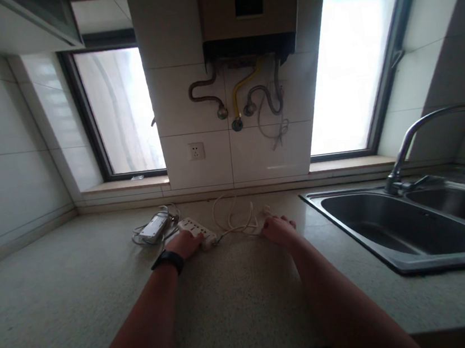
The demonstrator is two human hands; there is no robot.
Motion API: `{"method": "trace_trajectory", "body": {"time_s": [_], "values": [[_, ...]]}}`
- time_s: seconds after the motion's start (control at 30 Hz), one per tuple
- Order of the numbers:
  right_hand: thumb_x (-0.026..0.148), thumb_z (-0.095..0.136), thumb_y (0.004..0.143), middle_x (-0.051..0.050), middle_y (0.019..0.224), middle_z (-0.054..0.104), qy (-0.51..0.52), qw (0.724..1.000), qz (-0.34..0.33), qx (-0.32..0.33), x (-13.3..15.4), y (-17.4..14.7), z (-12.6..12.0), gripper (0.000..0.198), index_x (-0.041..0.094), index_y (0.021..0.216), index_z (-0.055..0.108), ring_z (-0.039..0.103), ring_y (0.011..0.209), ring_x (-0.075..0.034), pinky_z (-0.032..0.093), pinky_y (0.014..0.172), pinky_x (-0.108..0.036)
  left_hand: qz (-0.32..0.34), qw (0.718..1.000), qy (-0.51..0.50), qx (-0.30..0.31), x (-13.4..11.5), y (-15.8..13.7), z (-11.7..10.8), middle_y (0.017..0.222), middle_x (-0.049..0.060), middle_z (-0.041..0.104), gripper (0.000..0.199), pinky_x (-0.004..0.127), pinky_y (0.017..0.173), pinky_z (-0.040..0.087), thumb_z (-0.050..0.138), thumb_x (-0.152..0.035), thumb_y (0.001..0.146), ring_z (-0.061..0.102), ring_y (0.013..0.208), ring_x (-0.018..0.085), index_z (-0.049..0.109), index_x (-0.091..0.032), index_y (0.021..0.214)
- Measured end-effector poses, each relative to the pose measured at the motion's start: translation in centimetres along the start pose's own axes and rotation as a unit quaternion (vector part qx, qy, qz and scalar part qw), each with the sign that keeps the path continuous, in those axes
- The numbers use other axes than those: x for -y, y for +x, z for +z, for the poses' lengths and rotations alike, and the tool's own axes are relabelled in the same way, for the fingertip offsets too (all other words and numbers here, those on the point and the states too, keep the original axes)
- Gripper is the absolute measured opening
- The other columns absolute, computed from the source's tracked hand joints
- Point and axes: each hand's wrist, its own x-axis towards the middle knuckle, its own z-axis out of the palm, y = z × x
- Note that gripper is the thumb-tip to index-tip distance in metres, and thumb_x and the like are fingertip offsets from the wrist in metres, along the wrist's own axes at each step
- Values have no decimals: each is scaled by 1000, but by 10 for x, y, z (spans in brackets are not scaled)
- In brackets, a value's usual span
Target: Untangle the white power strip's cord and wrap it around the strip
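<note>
A white power strip (194, 227) lies on the counter, angled from back left to front right. My left hand (185, 243), with a dark band on its wrist, grips the strip's near side with fingers curled over it. From the strip's right end a white cord (231, 226) runs in loose loops to the right. My right hand (279, 228) is closed around this cord near its far end, where a pale plug (267, 209) seems to show just behind the fingers. Left of the strip lies a second white power strip (155, 227) with a grey cord wound about it.
A steel double sink (352, 255) with a curved faucet (410, 135) takes up the right of the speckled counter (81, 294). On the tiled back wall are a socket (196, 151), pipes and a water heater (216, 12) between two windows. A cabinet (27, 18) hangs upper left.
</note>
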Motion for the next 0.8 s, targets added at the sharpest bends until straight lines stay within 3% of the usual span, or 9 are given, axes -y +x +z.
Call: {"method": "trace_trajectory", "body": {"time_s": [0.13, 0.23, 0.37, 0.47, 0.53, 0.67, 0.8], "values": [[30, 56, 85, -13, 126, 67, -4, 1000, -18, 6, -6, 0, -3, 29, 25, 108, 72, 55, 119, -35, 40, 91, -47, 65, 989, 135, -13, -10, -7, 10, 88, 14, 68, 33, 47, 101, 44, 85, -31, 63, 53, 126, 42, 52, -24, 60], [25, 57, 85, -13, 125, 67, -8, 999, -32, 11, -10, 0, -6, 27, 25, 108, 73, 57, 118, -33, 42, 90, -43, 138, 975, 173, 0, -17, -16, 22, 115, 14, 67, 23, 46, 114, 33, 81, -32, 69, 43, 138, 38, 64, -24, 82], [24, 60, 84, -14, 122, 69, -15, 999, -43, 16, -10, -1, -7, 22, 22, 101, 74, 58, 118, -32, 43, 92, -40, 207, 957, 186, 81, -18, -26, 41, 136, 12, 63, 46, 42, 124, 17, 85, -30, 67, 39, 144, 33, 70, -26, 110], [26, 64, 81, -17, 116, 71, -17, 998, -54, 20, -9, -3, -10, 17, 19, 93, 74, 59, 115, -34, 42, 93, -41, 207, 949, 182, 151, -11, -29, 52, 132, 12, 66, 48, 48, 125, 7, 88, -30, 62, 36, 146, 36, 73, -27, 108], [27, 66, 79, -16, 112, 72, -13, 997, -67, 20, -7, -5, -12, 16, 19, 91, 74, 60, 113, -33, 42, 94, -41, 191, 950, 183, 163, -6, -29, 57, 125, 12, 70, 42, 51, 125, 6, 89, -29, 59, 38, 145, 39, 74, -27, 99], [28, 69, 75, -13, 99, 74, 9, 995, -101, 18, 2, -10, -17, 13, 19, 85, 73, 63, 105, -31, 44, 84, -36, 185, 951, 199, 150, -2, -25, 60, 109, 13, 73, 21, 50, 122, 17, 84, -27, 67, 49, 133, 38, 75, -26, 85], [25, 68, 74, -7, 84, 74, 55, 987, -147, 20, 16, -14, -18, 10, 20, 81, 73, 66, 80, -22, 41, 67, -28, 180, 951, 212, 133, -3, -23, 61, 94, 13, 73, 1, 50, 117, 25, 74, -24, 77, 58, 120, 35, 73, -25, 76]]}}
